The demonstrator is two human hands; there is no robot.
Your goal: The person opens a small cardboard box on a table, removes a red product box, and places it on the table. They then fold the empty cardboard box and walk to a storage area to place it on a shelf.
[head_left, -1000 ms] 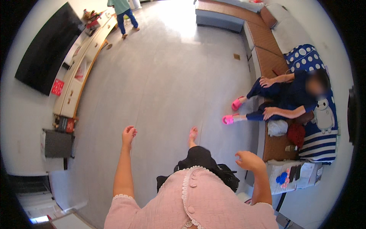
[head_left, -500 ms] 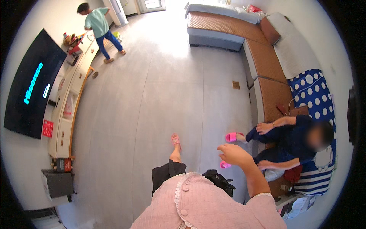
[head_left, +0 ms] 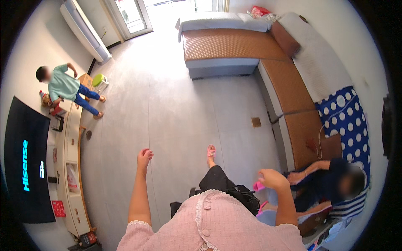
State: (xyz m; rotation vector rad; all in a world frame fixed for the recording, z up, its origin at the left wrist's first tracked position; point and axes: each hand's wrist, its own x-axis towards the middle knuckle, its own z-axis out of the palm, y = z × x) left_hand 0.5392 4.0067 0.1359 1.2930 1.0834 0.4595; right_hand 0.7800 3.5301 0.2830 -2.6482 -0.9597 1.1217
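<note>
My left hand (head_left: 145, 156) hangs out in front of me over the grey tiled floor, loosely curled with fingers a little apart and nothing in it. My right hand (head_left: 273, 179) is raised beside the seated person, its fingers relaxed and half bent, and it also holds nothing. Neither touches any object. Below me, one foot in a pink slipper (head_left: 211, 152) is stepping forward from dark shorts (head_left: 217, 180). A black bag (head_left: 247, 198) sits against my waist, partly covered by my pink top (head_left: 209, 221).
A person (head_left: 322, 184) in dark clothes sits on the brown-topped corner sofa (head_left: 299, 129) at the right. Another person in a green shirt (head_left: 65, 85) stands by the white cabinet (head_left: 72, 146), near a green stool (head_left: 99, 80). A television (head_left: 29, 163) hangs at left.
My view has shifted left and forward. The left arm has come into sight, and my right hand has moved slightly right. The person in green now faces the other way, beside the cabinet.
</note>
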